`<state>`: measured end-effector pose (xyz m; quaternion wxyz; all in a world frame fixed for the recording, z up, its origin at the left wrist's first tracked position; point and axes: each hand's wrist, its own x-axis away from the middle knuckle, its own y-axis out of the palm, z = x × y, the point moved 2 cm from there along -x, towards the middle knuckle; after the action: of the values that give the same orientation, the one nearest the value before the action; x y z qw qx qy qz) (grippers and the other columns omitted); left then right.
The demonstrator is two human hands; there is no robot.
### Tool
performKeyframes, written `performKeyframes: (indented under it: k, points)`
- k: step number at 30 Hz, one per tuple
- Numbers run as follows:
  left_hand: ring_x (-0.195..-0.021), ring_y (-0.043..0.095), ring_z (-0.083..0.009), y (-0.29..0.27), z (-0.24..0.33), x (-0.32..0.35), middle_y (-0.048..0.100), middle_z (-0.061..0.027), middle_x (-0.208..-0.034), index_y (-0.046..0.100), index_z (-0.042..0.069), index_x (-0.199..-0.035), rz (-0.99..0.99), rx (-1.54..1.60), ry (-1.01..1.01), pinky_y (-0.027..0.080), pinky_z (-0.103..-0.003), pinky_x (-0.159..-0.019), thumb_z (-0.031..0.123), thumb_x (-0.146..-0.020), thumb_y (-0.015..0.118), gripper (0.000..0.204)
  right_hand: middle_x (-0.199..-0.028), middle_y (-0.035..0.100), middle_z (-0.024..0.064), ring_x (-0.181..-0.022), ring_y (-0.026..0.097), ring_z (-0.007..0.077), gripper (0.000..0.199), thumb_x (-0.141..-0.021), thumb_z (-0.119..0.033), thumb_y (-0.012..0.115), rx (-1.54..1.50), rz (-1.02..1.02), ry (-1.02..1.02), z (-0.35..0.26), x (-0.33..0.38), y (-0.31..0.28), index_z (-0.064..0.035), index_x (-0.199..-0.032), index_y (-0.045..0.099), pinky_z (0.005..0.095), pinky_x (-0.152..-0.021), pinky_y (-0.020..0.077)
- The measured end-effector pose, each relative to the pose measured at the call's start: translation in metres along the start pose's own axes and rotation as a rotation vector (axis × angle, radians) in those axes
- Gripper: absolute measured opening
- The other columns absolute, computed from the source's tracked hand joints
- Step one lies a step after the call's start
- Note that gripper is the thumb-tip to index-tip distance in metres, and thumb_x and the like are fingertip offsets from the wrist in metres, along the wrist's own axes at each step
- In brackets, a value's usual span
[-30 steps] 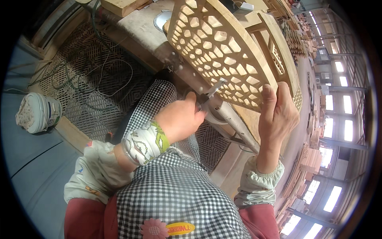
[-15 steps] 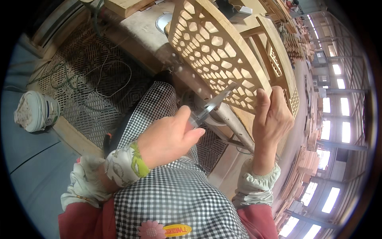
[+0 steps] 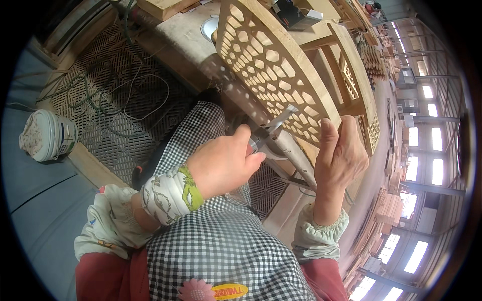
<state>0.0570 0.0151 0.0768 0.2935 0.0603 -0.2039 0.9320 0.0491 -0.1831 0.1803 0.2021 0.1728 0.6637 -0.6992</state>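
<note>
A wooden panel (image 3: 301, 60) cut through with rows of many-sided holes stands tilted over the bench. My right hand (image 3: 342, 153) grips its near right edge, thumb and fingers closed around the wood. In my left hand (image 3: 221, 156) is a flat-bladed hand tool (image 3: 281, 119) with a narrow metal blade and a partly reddish handle. Its blade points up and right, toward the pierced face near the lower edge; I cannot tell whether the tip touches the wood. My left fingers hide most of the handle.
Behind the panel stands a wooden frame (image 3: 329, 52) beside a dark box (image 3: 291, 15). A white bucket (image 3: 60, 135) is at the left. Cables (image 3: 108, 133) cross the slatted mat (image 3: 100, 95). Stacked boards (image 3: 386, 213) lie at the right.
My left hand and the tool have shifted slightly right, and the blade has turned to show a broader tip. My right hand still holds the panel's edge, slightly lower in view.
</note>
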Motion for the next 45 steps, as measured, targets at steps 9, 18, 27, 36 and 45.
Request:
performKeyframes:
  k: [9,18,27,36,45]
  points:
    - [-0.071,0.072,-0.0379,-0.015,-0.013,0.021,0.071,-0.0191,-0.08,0.051,-0.003,-0.107,-0.069,0.046,-0.001,0.057,-0.044,-0.064,0.033,-0.1,0.069,0.041,-0.067,0.054,0.0066,-0.056,0.053,0.0201,0.032,-0.099,-0.033,0.075,-0.172,0.012,0.062,0.012,0.0,0.0,-0.0052,-0.091,0.061,0.0327,-0.054,0.0389]
    - [-0.062,0.066,-0.0187,-0.026,0.006,0.049,0.067,-0.0087,-0.072,0.051,0.0,-0.109,-0.11,0.198,0.036,0.05,-0.033,-0.055,0.027,-0.101,0.07,0.034,-0.09,0.061,0.0039,-0.077,0.057,0.0094,0.02,-0.096,-0.007,0.078,-0.68,0.226,0.242,0.029,0.039,0.021,0.0046,-0.109,0.069,0.0228,-0.07,0.0487]
    - [-0.063,0.07,-0.0248,-0.019,0.024,0.046,0.07,-0.0124,-0.074,0.049,-0.001,-0.105,-0.046,0.204,0.075,0.054,-0.036,-0.058,0.025,-0.101,0.07,0.033,-0.081,0.05,0.0043,-0.068,0.044,0.014,0.024,-0.093,-0.015,0.081,-0.5,0.205,0.146,0.016,0.046,0.012,0.0015,-0.105,0.068,0.0273,-0.063,0.038]
    - [-0.07,0.072,-0.0236,-0.015,0.024,0.035,0.072,-0.0136,-0.079,0.05,-0.001,-0.105,-0.089,0.227,0.008,0.055,-0.035,-0.061,0.029,-0.103,0.069,0.035,-0.08,0.047,0.0041,-0.067,0.044,0.0146,0.027,-0.094,-0.019,0.081,-0.523,0.205,0.179,0.016,0.051,0.013,0.0005,-0.106,0.068,0.0274,-0.062,0.0381]
    - [-0.061,0.061,-0.0088,-0.025,0.004,0.042,0.063,-0.0021,-0.073,0.051,-0.001,-0.116,-0.222,0.507,-0.099,0.049,-0.026,-0.052,0.023,-0.1,0.072,0.035,-0.1,0.061,0.0068,-0.089,0.06,0.0162,0.022,-0.098,-0.009,0.073,-0.651,0.164,0.219,0.034,0.042,0.018,0.0005,-0.116,0.065,0.0282,-0.083,0.0496]
